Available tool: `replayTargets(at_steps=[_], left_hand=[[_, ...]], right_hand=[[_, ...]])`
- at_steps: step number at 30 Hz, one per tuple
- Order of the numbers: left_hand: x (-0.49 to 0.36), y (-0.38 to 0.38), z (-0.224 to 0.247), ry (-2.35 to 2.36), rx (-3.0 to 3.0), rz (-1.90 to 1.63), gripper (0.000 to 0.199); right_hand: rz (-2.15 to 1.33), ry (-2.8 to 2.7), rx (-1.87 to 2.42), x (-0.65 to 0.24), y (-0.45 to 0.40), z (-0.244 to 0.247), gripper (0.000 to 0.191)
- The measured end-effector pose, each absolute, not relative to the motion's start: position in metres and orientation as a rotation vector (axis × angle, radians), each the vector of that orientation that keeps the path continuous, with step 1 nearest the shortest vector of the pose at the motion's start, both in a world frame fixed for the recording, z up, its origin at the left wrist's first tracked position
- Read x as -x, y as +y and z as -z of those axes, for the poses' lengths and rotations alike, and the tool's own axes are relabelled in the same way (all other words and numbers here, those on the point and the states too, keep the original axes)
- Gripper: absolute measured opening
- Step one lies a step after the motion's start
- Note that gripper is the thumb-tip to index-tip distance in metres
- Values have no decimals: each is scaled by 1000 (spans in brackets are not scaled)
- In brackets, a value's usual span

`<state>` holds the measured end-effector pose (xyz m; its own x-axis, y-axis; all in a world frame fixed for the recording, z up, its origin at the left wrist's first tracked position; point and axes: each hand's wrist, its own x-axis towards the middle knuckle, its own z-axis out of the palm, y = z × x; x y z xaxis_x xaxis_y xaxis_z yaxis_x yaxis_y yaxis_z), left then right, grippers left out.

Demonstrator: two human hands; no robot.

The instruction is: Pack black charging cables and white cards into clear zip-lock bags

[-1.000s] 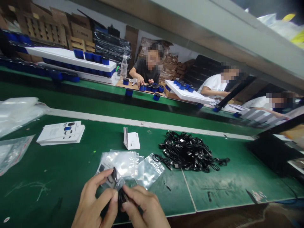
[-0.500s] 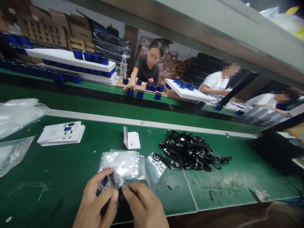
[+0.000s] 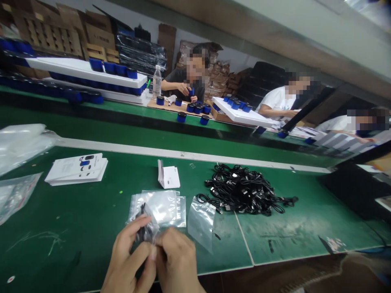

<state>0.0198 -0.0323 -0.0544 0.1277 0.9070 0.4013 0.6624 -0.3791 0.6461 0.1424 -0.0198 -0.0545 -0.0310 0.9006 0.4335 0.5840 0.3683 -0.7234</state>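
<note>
Between my two hands is a small clear plastic bag with a black cable bunched inside. My left hand is closed around it, thumb and fingers pinching its side. My right hand is pressed against the bag's near edge with its fingers pinched; the fingertips are partly hidden. Just beyond my hands lies a stack of flat clear bags. To the right of that stack a single clear bag lies apart. A tangled pile of black cables lies farther right.
Printed leaflets are stacked at left; folded leaflets stand at centre. Large plastic bags lie far left. A white strip crosses the green table. Beyond it, co-workers sit behind blue, black-topped round items. A shelf hangs overhead.
My hands have drawn closer together, and the bagged cable now shows more clearly above my left fingers. The co-worker opposite has lifted a blue item from the far bench toward their body.
</note>
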Motion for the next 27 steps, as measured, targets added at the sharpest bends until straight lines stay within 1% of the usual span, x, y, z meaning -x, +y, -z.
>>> replayTargets(at_steps=[1,2,3,4,5,7,8,10,11,12,13,17,18,21,25,26,27], left_hand=[[-23,-34,53,1514,-2097,-1150,23],[-26,-35,52,1497,-2115,-1186,23],[-27,-35,51,1487,-2145,-1213,23],[-26,-34,51,1477,-2192,-1223,24],[-22,-31,52,1465,-2262,-1211,23],[-9,-22,53,1433,-2433,-1087,11],[0,-16,54,1415,-2518,-977,12],[18,-4,54,1444,-2514,-701,62],[25,1,53,1475,-2464,-611,78],[30,5,51,1487,-2407,-537,80],[33,8,48,1485,-2341,-496,74],[25,9,26,1350,-2013,-391,24],[21,8,21,1314,-1923,-369,17],[12,3,12,1256,-1746,-379,5],[6,-2,11,1352,-1617,-594,33],[5,-4,12,1381,-1561,-653,35],[4,-5,12,1404,-1501,-707,34]], right_hand=[[-447,-1655,1401,-142,-19,55,8],[-521,-1563,1476,-142,-17,55,5],[-647,-1477,1521,-143,-15,54,14],[-798,-1420,1531,-145,-13,51,18],[-947,-1406,1505,-147,-11,48,16],[-1123,-1480,1432,-152,-7,41,10],[-1149,-1542,1413,-155,-6,37,13],[-1141,-1641,1392,-160,-5,32,13],[-1149,-1671,1368,-161,-5,29,13],[-1177,-1680,1336,-163,-5,27,13],[-1218,-1660,1303,-164,-5,25,14],[-1418,-1404,1310,-168,-4,17,12],[-1461,-1350,1312,-168,-4,16,11],[-1460,-1319,1297,-169,-3,12,6],[-1436,-1237,1289,-169,-6,10,7],[-1444,-1199,1269,-170,-7,9,8],[-1443,-1185,1248,-171,-9,9,16]])
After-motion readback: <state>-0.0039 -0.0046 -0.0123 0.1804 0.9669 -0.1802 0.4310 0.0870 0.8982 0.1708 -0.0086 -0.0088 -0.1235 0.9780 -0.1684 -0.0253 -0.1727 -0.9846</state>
